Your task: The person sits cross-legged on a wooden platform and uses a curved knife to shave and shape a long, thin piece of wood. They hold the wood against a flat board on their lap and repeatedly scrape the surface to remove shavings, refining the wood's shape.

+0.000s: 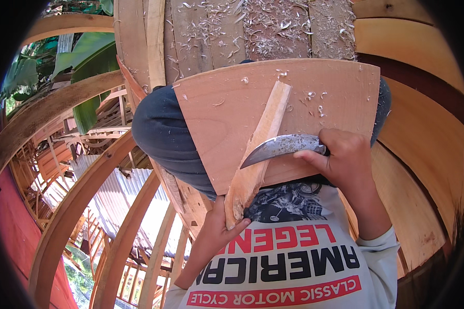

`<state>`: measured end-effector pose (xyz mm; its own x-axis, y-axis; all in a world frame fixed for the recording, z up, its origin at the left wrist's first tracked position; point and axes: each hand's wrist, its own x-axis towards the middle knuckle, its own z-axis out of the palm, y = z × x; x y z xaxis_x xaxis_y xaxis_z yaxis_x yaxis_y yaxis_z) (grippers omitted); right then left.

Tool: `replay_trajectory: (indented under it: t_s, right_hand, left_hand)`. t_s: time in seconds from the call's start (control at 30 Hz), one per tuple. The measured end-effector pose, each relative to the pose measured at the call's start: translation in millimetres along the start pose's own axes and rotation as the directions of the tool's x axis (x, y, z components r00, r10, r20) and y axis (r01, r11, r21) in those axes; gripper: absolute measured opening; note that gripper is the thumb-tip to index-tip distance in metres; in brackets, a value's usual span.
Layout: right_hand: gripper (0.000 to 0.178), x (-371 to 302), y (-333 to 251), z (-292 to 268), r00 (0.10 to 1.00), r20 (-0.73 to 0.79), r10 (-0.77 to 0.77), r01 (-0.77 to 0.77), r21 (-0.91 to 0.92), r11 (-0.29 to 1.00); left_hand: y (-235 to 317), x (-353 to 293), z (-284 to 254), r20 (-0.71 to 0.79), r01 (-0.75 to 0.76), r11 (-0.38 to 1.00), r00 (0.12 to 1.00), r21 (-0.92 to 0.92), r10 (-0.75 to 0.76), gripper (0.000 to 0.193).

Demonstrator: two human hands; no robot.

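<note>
My right hand (341, 157) is closed round the handle of a knife with a broad, curved blade (281, 148). The blade's metal is spotted, and it lies across a long, rough strip of wood (258, 147), its tip pointing left. My left hand (220, 226) grips the strip's thick lower end, close to my shirt. From there the strip slants up and to the right over a flat wooden board (211, 129) on my lap. The knife's handle is mostly hidden in my fist.
Wood shavings (276, 31) cover the planks ahead of me. A few curls also lie on the lap board. Curved wooden ribs (77, 211) rise at my left, with corrugated roofing sheets (139, 201) below. Broad curved planks (412, 139) wall the right side. Green leaves (90, 59) hang at upper left.
</note>
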<state>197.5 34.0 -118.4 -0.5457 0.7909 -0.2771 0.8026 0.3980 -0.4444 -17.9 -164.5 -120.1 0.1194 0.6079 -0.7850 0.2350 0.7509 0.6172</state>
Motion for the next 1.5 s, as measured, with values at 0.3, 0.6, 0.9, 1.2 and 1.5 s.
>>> replay_trajectory:
  t_s: [0.3, 0.6, 0.9, 1.2, 1.5]
  right_hand:
    - [0.048, 15.1, 37.4, -40.2, 0.923, -0.07, 0.377, -0.353, 0.228, 0.907]
    - [0.05, -9.0, 10.0, -1.0, 0.984, -0.079, 0.159, -0.155, 0.056, 0.986]
    - [0.05, -13.4, 6.5, -21.9, 0.993, 0.005, 0.119, -0.119, 0.036, 0.992]
    - [0.048, -1.6, 8.3, -1.7, 0.999, -0.034, -0.024, 0.023, -0.013, 1.0]
    - [0.051, 11.9, 45.0, -13.4, 0.893, -0.195, 0.406, -0.395, 0.095, 0.914]
  left_hand:
    - [-16.6, -2.7, 1.0, 0.123, 0.034, 0.989, 0.992, -0.146, -0.016, 0.05]
    - [-22.6, -1.7, -0.8, 0.213, 0.068, 0.933, 0.977, -0.353, 0.01, 0.06]
    - [-27.0, 2.6, -1.4, 0.239, 0.011, 0.939, 0.968, -0.342, 0.075, 0.065]
    - [-18.0, 0.8, -6.9, 0.307, 0.094, 0.9, 0.951, -0.426, 0.046, 0.071]
    - [-32.4, 1.2, -4.7, 0.316, 0.049, 0.912, 0.944, -0.407, 0.09, 0.071]
